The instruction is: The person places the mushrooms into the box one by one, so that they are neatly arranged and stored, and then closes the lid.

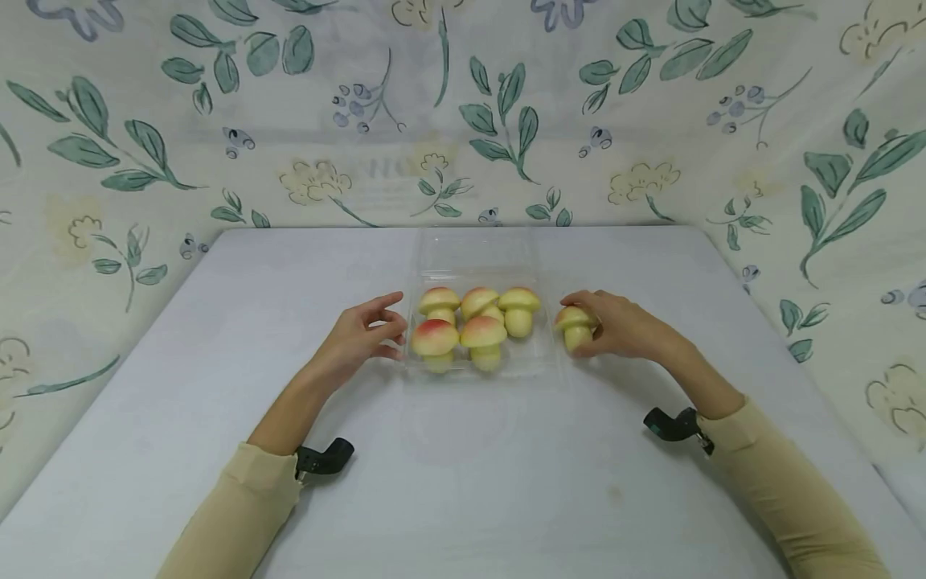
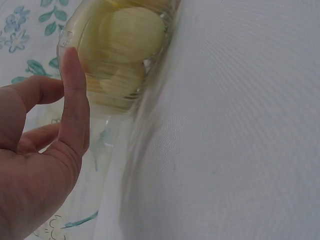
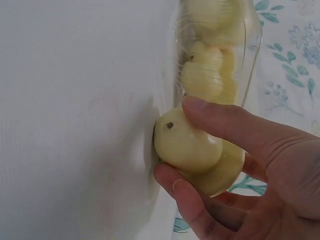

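Note:
A toy mushroom (image 1: 575, 322), yellow with a pinkish cap, is pinched in my right hand (image 1: 624, 326), just right of a clear plastic box (image 1: 537, 354). In the right wrist view, thumb and fingers grip the mushroom (image 3: 187, 142) from opposite sides, low by the white surface. Several similar mushrooms (image 1: 483, 334) stand inside the box in two rows. My left hand (image 1: 353, 342) is at the box's left side, fingers loosely bent and holding nothing. One fingertip meets the box wall (image 2: 64, 55) in the left wrist view.
The box's clear lid (image 1: 473, 251) is folded back behind it. A white table (image 1: 463, 466) lies under everything, and a floral cloth (image 1: 405, 104) hangs behind and at both sides. Each sleeve carries a black wrist camera, one left (image 1: 325, 457) and one right (image 1: 671, 425).

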Available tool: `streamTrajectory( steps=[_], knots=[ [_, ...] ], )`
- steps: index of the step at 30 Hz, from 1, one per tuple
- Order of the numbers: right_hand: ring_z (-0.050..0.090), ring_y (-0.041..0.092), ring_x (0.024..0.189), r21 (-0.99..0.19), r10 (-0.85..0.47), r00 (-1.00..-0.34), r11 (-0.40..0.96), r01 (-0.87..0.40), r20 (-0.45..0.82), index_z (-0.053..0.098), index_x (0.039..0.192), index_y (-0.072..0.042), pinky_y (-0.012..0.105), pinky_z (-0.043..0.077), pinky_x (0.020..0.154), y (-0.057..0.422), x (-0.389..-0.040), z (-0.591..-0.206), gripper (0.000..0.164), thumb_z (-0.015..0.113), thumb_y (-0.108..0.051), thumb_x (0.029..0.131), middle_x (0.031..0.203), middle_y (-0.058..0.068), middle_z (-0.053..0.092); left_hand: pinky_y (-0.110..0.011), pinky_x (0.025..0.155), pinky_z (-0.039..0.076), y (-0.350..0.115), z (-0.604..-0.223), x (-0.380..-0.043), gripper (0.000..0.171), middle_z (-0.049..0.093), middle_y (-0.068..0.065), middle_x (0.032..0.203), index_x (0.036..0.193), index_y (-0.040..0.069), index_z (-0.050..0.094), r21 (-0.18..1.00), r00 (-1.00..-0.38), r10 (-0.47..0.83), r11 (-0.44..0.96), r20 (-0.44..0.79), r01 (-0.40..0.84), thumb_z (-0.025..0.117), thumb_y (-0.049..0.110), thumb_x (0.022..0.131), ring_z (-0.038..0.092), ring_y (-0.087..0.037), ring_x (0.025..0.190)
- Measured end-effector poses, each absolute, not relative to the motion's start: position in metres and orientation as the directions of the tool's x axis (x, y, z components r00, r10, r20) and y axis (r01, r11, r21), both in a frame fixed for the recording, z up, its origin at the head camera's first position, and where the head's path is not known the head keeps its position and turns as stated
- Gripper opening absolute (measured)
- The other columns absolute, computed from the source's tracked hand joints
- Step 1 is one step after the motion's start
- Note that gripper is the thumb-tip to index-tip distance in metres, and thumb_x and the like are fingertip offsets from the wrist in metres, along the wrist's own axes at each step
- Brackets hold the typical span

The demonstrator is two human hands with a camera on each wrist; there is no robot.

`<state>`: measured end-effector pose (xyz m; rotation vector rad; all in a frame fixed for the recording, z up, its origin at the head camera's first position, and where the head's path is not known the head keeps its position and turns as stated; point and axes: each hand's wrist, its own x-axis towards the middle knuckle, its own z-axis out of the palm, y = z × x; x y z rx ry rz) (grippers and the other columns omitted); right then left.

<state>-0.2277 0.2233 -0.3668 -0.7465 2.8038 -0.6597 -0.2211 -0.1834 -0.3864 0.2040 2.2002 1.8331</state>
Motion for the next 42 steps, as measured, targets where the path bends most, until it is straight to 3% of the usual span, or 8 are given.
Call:
streamTrajectory(
  steps=[15,27,42],
  knots=[
    [0.057,0.024,0.090,-0.508,-0.542,-0.840,0.726,-0.464,-0.007,0.047,0.139,-0.002,0.031,0.053,0.077,0.2268,-0.2324,-0.3711,0.075,0.085,-0.014,0.075,0.112,0.015,0.060,-0.028,0.069,0.063,-0.1842,-0.3892,-0.2191,0.064,0.053,-0.005,0.104,0.153,0.005,0.031,0.981,-0.954,0.278,0.182,-0.112,-0.062,0.060,0.010,0.097,0.061,-0.010,0.080],
    [0.060,0.022,0.088,-0.519,-0.534,-0.845,0.731,-0.443,-0.030,0.045,0.141,-0.004,0.031,0.053,0.077,0.2261,-0.2316,-0.3716,0.076,0.085,-0.014,0.076,0.112,0.016,0.059,-0.028,0.069,0.063,-0.1859,-0.3881,-0.2187,0.064,0.054,-0.004,0.103,0.153,0.005,0.031,0.983,-0.953,0.286,0.176,-0.103,-0.053,0.061,0.010,0.097,0.062,-0.012,0.081],
    [0.061,0.022,0.089,-0.550,-0.533,-0.846,0.714,-0.434,-0.024,0.045,0.141,-0.002,0.030,0.056,0.077,0.2263,-0.2314,-0.3717,0.076,0.084,-0.012,0.077,0.125,0.016,0.058,-0.028,0.069,0.063,-0.1856,-0.3878,-0.2177,0.064,0.054,-0.005,0.104,0.153,0.006,0.031,0.982,-0.952,0.285,0.178,-0.110,-0.061,0.061,0.011,0.097,0.061,-0.012,0.082]
  ],
)
